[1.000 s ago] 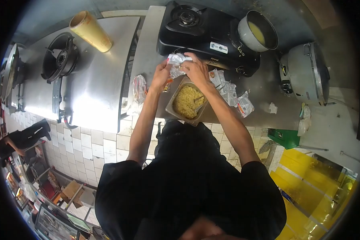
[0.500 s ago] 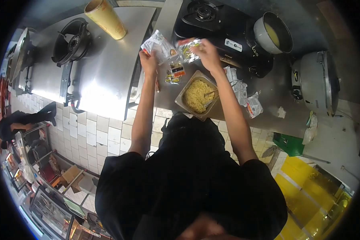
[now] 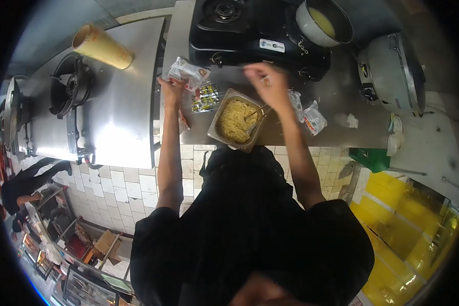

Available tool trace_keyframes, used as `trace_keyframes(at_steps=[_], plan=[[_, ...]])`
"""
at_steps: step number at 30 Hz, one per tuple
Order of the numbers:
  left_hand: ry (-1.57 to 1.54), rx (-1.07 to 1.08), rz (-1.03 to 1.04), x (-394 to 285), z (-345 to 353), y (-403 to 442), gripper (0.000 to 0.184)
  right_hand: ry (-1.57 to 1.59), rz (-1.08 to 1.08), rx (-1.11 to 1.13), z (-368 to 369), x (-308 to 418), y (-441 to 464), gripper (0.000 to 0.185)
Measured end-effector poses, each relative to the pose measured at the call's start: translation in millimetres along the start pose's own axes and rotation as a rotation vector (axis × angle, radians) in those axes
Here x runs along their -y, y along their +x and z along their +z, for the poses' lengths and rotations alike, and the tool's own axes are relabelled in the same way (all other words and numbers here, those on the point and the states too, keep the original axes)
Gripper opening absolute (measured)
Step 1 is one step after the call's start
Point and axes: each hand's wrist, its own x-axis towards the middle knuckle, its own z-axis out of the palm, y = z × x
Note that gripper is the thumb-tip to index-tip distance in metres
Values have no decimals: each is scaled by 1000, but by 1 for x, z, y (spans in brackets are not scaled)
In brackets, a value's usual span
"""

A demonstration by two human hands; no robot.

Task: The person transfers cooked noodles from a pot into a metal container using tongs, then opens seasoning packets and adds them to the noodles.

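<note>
My left hand (image 3: 171,91) grips a crumpled silver-and-white wrapper (image 3: 188,73) at the left end of the counter. My right hand (image 3: 269,84) is raised over the counter below the stove, blurred by motion; its fingers are smeared. Between the two hands, several small shiny sachets (image 3: 205,98) lie on the steel. A metal container (image 3: 213,133) of yellow noodles (image 3: 234,121) sits at the counter's front edge, with a metal utensil (image 3: 254,114) resting in it. More wrappers (image 3: 314,118) lie to the right of my right forearm.
Behind the hands is a black gas stove (image 3: 262,30), with a pot (image 3: 316,25) of yellowish liquid at its right. A large lidded cooker (image 3: 387,74) stands far right. At left are a burner (image 3: 72,84) and a yellow roll (image 3: 103,47). A person (image 3: 28,184) is far left.
The left hand has moved the wrapper down and left. My right hand has left the sachets, which now lie on the counter, and moved right. The camera view has shifted.
</note>
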Motion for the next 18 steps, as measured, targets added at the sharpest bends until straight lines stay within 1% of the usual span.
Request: trace_keyframes(at_steps=[1, 2, 3, 4, 5, 6, 7, 8, 9, 10, 11, 12, 14, 15, 16, 17, 18], plan=[[96, -111, 70, -13, 4, -13, 104, 10, 137, -135, -24, -12, -6, 21], [196, -218, 143, -19, 8, -21, 102, 15, 205, -206, -47, -43, -10, 20], [199, -208, 145, -14, 12, -23, 102, 20, 274, -283, -61, -84, -13, 20], [361, -370, 324, -6, 16, -23, 98, 20, 278, -294, -67, -116, -20, 20], [517, -535, 507, -3, 21, -23, 94, -132, 255, -155, -71, -147, -27, 22], [395, -571, 679, -23, 40, -42, 62, -281, 230, -13, -72, -170, -35, 25], [228, -373, 640, -58, 59, -77, 47, -351, 209, -30, -63, -181, -43, 29], [63, -175, 592, -95, 79, -115, 33, -439, 313, 2, -55, -175, -48, 30], [27, -35, 614, -114, 101, -144, 11, -527, 415, 34, -51, -171, -50, 30], [-307, 246, 462, -122, 128, -176, 9, -526, 419, 26, -52, -177, -53, 30], [-95, 395, 625, -134, 144, -202, 13, -399, 393, -90, -54, -188, -58, 25], [-49, 610, 611, -120, 168, -220, 26, -270, 366, -200, -58, -197, -61, 20], [-158, 840, 272, -109, 213, -258, 37, -223, 345, -243, -76, -190, -73, 17], [-151, 846, 269, -78, 237, -263, 37, -179, 321, -285, -86, -181, -80, 14], [24, 620, 424, -30, 264, -263, 52, -175, 330, -336, -95, -173, -87, 12], [195, 388, 573, -5, 284, -263, 69, -172, 335, -339, -106, -170, -95, 12], [269, 398, 307, -13, 296, -266, 84, -152, 325, -358, -116, -168, -105, 11]])
